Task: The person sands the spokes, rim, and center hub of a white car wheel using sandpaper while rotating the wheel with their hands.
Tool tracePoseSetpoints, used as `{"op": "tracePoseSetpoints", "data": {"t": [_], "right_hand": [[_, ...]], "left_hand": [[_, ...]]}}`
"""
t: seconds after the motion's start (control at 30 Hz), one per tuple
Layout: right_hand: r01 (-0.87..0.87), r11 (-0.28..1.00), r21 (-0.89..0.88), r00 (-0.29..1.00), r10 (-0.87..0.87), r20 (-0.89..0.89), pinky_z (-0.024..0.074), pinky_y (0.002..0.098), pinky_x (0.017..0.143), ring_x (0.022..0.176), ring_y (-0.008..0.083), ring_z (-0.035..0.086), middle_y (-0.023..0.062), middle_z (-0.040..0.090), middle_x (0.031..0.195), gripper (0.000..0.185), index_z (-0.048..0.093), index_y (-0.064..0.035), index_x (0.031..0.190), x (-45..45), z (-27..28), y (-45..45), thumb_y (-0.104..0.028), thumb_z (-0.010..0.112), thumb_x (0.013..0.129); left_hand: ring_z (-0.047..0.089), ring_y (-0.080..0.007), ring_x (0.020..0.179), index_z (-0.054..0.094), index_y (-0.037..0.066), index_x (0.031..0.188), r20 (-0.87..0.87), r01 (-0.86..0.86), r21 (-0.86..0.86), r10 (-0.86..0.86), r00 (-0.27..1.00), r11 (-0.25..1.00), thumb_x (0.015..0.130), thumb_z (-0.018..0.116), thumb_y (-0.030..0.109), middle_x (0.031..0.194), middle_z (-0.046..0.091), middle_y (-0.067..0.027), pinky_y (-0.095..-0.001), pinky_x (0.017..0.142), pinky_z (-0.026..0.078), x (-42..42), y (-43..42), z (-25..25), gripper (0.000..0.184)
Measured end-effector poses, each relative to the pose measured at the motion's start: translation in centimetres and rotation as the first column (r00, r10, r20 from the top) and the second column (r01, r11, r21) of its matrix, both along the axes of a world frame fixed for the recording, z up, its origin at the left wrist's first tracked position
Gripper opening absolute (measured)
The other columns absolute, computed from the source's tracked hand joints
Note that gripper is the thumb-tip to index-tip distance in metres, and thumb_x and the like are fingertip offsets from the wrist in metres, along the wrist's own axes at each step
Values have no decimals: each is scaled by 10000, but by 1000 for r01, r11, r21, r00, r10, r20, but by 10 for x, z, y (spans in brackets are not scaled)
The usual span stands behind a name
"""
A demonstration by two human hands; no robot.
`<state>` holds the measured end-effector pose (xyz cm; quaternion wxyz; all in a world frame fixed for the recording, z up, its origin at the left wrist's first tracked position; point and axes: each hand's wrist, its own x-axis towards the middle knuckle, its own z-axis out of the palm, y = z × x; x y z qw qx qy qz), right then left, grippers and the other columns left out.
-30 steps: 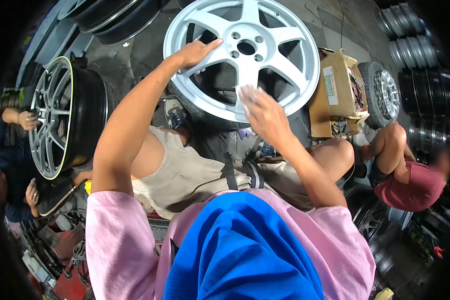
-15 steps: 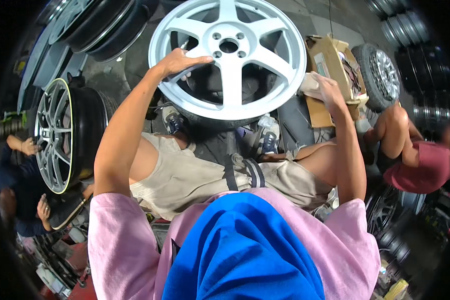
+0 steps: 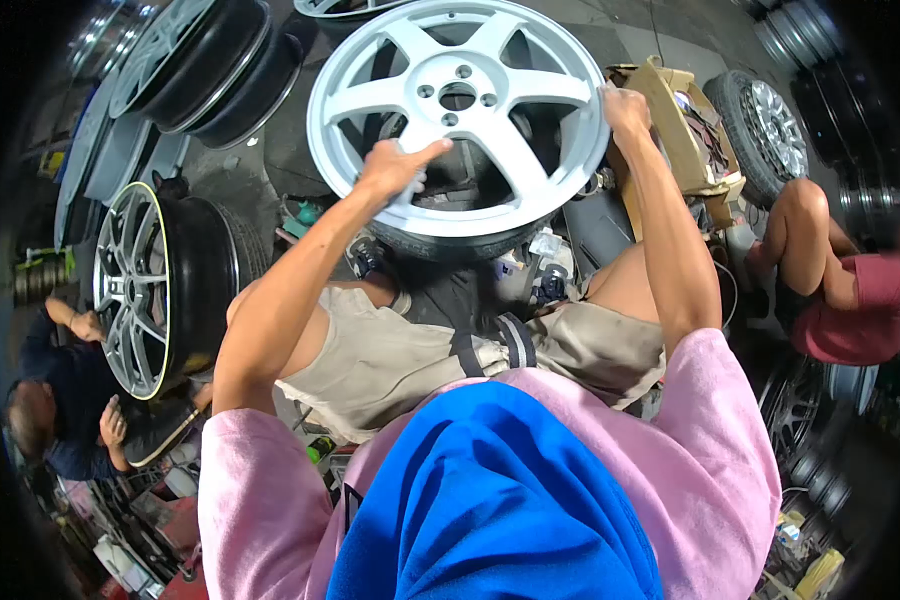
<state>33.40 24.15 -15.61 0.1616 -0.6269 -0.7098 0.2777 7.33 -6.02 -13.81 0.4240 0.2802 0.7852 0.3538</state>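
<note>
A white six-spoke wheel rim (image 3: 515, 160) lies face up before me, above a dark tyre (image 3: 455, 245). My left hand (image 3: 398, 170) is closed around one of its spokes at the lower left, thumb stretched along the spoke toward the hub and fingers curled underneath. My right hand (image 3: 627, 110) is closed in a fist against the rim's outer right edge. The folded beige sheet seen in it a moment ago is now mostly hidden by the fingers.
A cardboard box (image 3: 675, 140) with odds and ends stands at right, beside a tyred wheel (image 3: 760, 135). A grey wheel (image 3: 130, 290) is handled by a person (image 3: 65, 400) at left. Another person (image 3: 850, 310) crouches at right. Rims are stacked around.
The white wheel rim has turned counterclockwise. My left hand has moved right and down with its spoke. My right hand has moved up along the outer edge, its fingers now curled tighter.
</note>
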Motion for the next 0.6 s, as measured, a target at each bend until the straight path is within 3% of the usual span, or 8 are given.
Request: {"op": "tracePoseSetpoints", "data": {"t": [0.07, 0.17, 0.27, 0.3, 0.37, 0.43, 0.57, 0.6], "right_hand": [[134, 985, 109, 990, -137, 22, 507, 472, 1018, 1189, 385, 670, 194, 737, 1197, 503, 782, -96, 1155, -18, 16, 8, -511, 610, 929], [190, 978, 86, 981, -193, 30, 498, 484, 1036, 1221, 388, 652, 189, 724, 1239, 514, 777, -110, 1179, -22, 18, 17, -525, 597, 934], [110, 987, 114, 992, -117, 56, 500, 486, 1030, 1204, 404, 655, 197, 720, 1240, 518, 771, -94, 1177, -13, 6, 24, -519, 590, 941], [111, 987, 112, 992, -117, 54, 500, 486, 1030, 1204, 404, 655, 197, 720, 1240, 518, 771, -94, 1177, -9, 9, 24, -519, 590, 941], [-63, 990, 125, 995, 54, 80, 500, 489, 1026, 1189, 424, 655, 223, 715, 1224, 514, 765, -75, 1173, 2, 17, 18, -503, 588, 949], [-114, 990, 77, 984, 102, 143, 499, 492, 1024, 1183, 432, 655, 238, 713, 1212, 519, 760, -61, 1171, 12, 18, 14, -499, 589, 951], [-207, 976, 65, 950, 185, 252, 500, 504, 1013, 1166, 443, 657, 265, 714, 1178, 522, 754, -30, 1150, 29, 0, 8, -486, 577, 968], [-210, 975, 68, 948, 186, 257, 500, 504, 1013, 1166, 443, 657, 265, 714, 1178, 522, 754, -30, 1150, 27, 0, 0, -486, 577, 968]], "left_hand": [[628, -135, 662, 733, -30, 978, 7, -11, -31, 11, 1000, 999, 813, 846, 542, 788, 656, -71, -304, 570, 536, 14, 7, 3, 607], [663, -166, 729, 734, -46, 1013, 103, 46, 5, -46, 994, 999, 837, 814, 552, 880, 702, -101, -362, 660, 573, 18, 13, -19, 629], [737, -339, 861, 739, -8, 1074, -358, 335, -131, -360, 862, 933, 858, 712, 668, 1031, 759, -194, -454, 865, 553, 9, 16, -8, 710], [737, -339, 861, 739, -8, 1074, -359, 335, -133, -361, 861, 933, 858, 712, 668, 1031, 759, -194, -454, 865, 553, 1, 19, 14, 710], [721, -424, 894, 754, -36, 912, -565, 375, -331, -501, 656, 866, 884, 685, 653, 888, 737, -259, -494, 842, 550, -16, 23, 59, 694], [706, -431, 957, 756, -8, 930, -718, 233, -56, -202, 666, 971, 956, 617, 616, 1011, 733, -275, -507, 873, 540, -47, 29, 69, 640], [690, -440, 1046, 740, 0, 1048, -813, 345, 63, -152, 562, 937, 1013, 542, 583, 1097, 727, -269, -522, 920, 525, -101, 36, 38, 617], [678, -443, 1086, 719, -3, 1105, -796, 364, -25, -239, 556, 931, 1016, 528, 590, 1129, 718, -277, -527, 943, 516, -108, 36, 20, 630]]}}
